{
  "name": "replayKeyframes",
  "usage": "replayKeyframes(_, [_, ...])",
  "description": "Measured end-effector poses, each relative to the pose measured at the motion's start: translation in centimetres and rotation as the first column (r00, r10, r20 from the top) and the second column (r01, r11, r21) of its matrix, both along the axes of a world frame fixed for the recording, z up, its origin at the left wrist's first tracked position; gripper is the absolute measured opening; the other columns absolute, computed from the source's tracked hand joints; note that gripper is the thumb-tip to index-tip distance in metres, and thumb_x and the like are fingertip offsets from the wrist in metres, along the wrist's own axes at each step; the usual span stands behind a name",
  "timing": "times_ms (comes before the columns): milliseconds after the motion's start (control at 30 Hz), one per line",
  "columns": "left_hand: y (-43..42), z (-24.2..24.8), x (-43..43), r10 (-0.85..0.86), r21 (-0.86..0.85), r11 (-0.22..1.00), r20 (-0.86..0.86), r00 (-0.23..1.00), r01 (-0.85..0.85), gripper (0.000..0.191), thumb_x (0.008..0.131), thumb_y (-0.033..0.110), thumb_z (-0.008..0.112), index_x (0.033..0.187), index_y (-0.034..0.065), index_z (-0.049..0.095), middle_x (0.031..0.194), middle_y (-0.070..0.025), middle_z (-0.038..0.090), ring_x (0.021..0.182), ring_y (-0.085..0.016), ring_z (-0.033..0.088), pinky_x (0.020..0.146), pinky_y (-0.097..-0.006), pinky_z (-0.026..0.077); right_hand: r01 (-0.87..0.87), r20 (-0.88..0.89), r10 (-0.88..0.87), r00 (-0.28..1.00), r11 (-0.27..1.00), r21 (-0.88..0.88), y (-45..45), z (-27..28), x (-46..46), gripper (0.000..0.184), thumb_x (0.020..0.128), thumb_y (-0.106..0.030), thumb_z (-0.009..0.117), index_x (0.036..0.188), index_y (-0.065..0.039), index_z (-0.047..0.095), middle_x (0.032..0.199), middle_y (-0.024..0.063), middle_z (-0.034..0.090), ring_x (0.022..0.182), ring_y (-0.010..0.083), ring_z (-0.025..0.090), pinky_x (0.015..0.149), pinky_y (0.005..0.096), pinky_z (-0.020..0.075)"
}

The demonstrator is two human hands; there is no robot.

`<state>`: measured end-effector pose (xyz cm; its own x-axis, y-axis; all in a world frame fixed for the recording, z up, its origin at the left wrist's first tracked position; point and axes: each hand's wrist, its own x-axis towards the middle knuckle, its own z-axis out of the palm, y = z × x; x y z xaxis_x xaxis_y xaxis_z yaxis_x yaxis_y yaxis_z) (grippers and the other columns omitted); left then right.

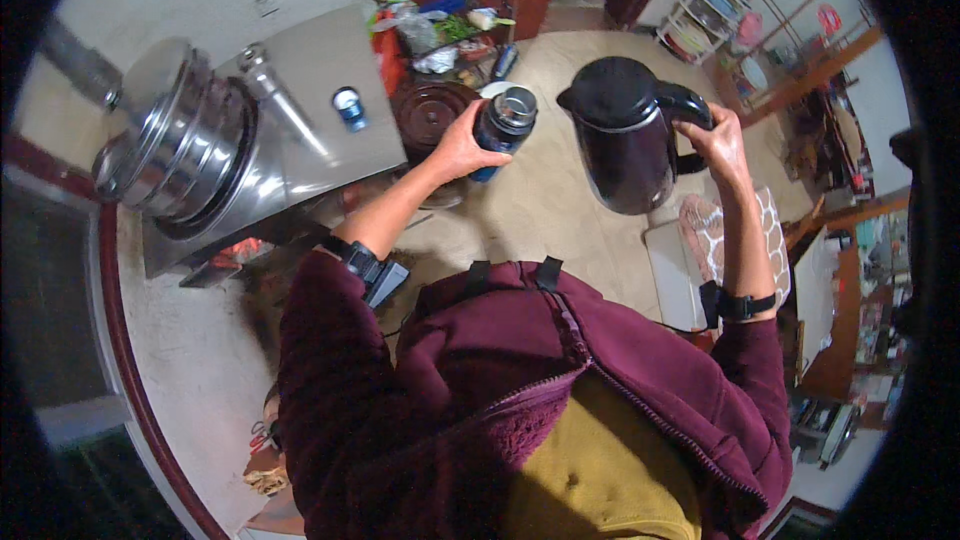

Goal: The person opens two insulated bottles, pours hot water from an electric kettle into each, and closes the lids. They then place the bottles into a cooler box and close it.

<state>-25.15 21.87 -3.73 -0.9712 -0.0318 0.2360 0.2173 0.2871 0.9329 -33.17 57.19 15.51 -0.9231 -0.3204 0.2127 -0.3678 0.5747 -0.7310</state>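
Note:
My left hand (459, 146) is wrapped around a dark blue vacuum flask (504, 129) with a steel top, held upright over the floor. To its right, my right hand (718, 136) grips the black handle of an electric kettle (626, 142). The kettle's black lid is down, and its spout points left, towards the flask but apart from it. A small blue cup or cap (349, 109) stands on the steel worktop (330, 52) left of the flask.
A stacked steel steamer pot (187, 135) sits on the worktop by a steel tube-shaped thing (283, 99). Behind the flask are a brown round lid (431, 116) and vegetables (457, 28). A patterned cushion (765, 232) lies at right, with a white rack (697, 15) farther back.

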Motion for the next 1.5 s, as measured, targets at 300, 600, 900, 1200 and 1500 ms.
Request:
replayKeyframes(300, [-14.1,-0.9,9.6,0.159,-0.104,0.981,-0.038,0.987,-0.162,0.095,0.058,0.028,0.091,0.137,0.0045,0.045,0.129,-0.0165,0.06,0.12,-0.028,0.058,0.104,-0.0392,0.045,-0.145,0.154,0.13,0.979,0.986,0.087,-15.7,1.3,5.2,0.026,0.077,-0.015,0.078,0.096,0.001,0.073,0.078,0.0009,0.068,0.064,0.0081,0.055,0.056,0.0271,0.0472])
replayKeyframes(600, [-19.5,-1.4,16.5,0.274,-0.073,0.959,0.011,0.962,-0.273,0.09,0.058,0.02,0.09,0.135,0.0057,0.046,0.127,-0.0135,0.061,0.118,-0.026,0.059,0.105,-0.038,0.044,-0.384,0.099,0.372,0.923,0.877,0.289,-26.9,4.0,6.5,0.027,0.079,-0.018,0.078,0.098,0.001,0.073,0.079,0.0026,0.068,0.072,0.011,0.057,0.069,0.0307,0.0485])
replayKeyframes(900, [-21.4,-1.7,17.8,0.326,-0.124,0.938,0.005,0.945,-0.323,0.089,0.059,0.02,0.09,0.134,0.0034,0.046,0.127,-0.0142,0.06,0.119,-0.025,0.058,0.105,-0.0374,0.043,-0.551,0.078,0.559,0.825,0.769,0.324,-31.7,5.3,5.2,0.03,0.077,-0.021,0.08,0.095,0.001,0.073,0.079,0.0069,0.072,0.071,0.0135,0.066,0.069,0.0313,0.0529])
replayKeyframes(1200, [-21.2,-2.4,16.0,0.295,-0.114,0.951,0.044,0.954,-0.288,0.09,0.059,0.021,0.09,0.135,0.0035,0.045,0.127,-0.0141,0.06,0.119,-0.025,0.058,0.104,-0.0373,0.044,-0.528,0.095,0.558,0.824,0.697,0.485,-33.3,6.4,4.6,0.027,0.078,-0.015,0.077,0.099,0.001,0.074,0.083,0.0066,0.073,0.074,0.0128,0.065,0.073,0.0304,0.0525])
replayKeyframes(1500, [-21.2,-4.3,13.6,0.246,-0.096,0.965,0.01,0.969,-0.244,0.092,0.059,0.02,0.09,0.137,0.0039,0.045,0.13,-0.0136,0.059,0.121,-0.024,0.057,0.107,-0.0368,0.042,-0.52,0.098,0.562,0.821,0.667,0.534,-33.7,6.8,4.2,0.029,0.079,-0.015,0.077,0.104,-0.002,0.075,0.088,0.0065,0.075,0.076,0.0136,0.067,0.076,0.0299,0.0539])
